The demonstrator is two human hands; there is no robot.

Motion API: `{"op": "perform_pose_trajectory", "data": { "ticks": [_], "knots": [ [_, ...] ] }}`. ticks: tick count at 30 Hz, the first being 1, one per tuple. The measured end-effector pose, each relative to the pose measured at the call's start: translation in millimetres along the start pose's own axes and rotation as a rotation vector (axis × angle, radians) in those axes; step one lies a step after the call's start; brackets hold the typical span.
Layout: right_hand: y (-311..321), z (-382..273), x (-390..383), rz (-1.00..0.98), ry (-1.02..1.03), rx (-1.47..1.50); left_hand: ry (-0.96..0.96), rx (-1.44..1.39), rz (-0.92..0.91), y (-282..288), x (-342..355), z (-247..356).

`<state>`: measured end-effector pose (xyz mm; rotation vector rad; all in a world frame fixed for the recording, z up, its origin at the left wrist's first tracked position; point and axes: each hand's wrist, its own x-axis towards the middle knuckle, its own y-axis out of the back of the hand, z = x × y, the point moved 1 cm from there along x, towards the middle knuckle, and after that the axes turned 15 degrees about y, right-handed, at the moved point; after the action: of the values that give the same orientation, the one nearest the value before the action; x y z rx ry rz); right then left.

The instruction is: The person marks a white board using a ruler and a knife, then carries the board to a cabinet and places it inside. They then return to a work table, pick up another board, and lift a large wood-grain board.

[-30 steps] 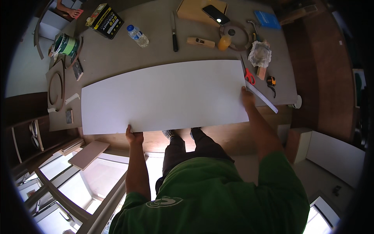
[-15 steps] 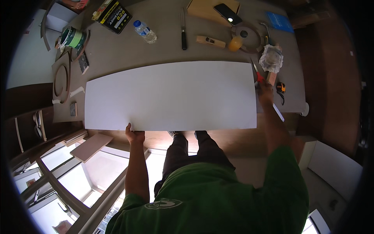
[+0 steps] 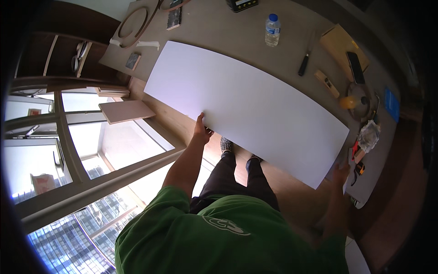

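- Grey-brown laminate worktable (image 3: 228,27) runs slantwise under everything.
- A large, flat white rectangular board (image 3: 246,105) lies along the table, its near long edge overhanging the wooden floor.
- The left hand (image 3: 201,131) pinches the board's near edge, thumb on top, fingers hidden beneath.
- The right hand (image 3: 341,172) sits at the board's right corner; whether it clasps the edge I cannot tell.
- A clear plastic water bottle with a blue cap (image 3: 272,30) stands beyond the board.
- A black-handled knife (image 3: 305,64) lies near it.
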<state>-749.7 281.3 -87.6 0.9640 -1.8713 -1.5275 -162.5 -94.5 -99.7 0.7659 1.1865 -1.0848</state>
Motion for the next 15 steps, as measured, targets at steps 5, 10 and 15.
{"op": "perform_pose_trajectory", "data": {
  "ticks": [5,10,15],
  "knots": [
    [-11,-23,-39,-0.059,-0.120,0.362,-0.026,0.123,0.012,-13,-3,-5],
    [-20,-28,-36,-0.012,-0.105,0.443,-0.049,0.178,-0.040,-4,0,-3],
    [-44,6,-36,-0.013,-0.218,0.428,-0.063,0.212,-0.101,-9,5,-1]
  ]
}}
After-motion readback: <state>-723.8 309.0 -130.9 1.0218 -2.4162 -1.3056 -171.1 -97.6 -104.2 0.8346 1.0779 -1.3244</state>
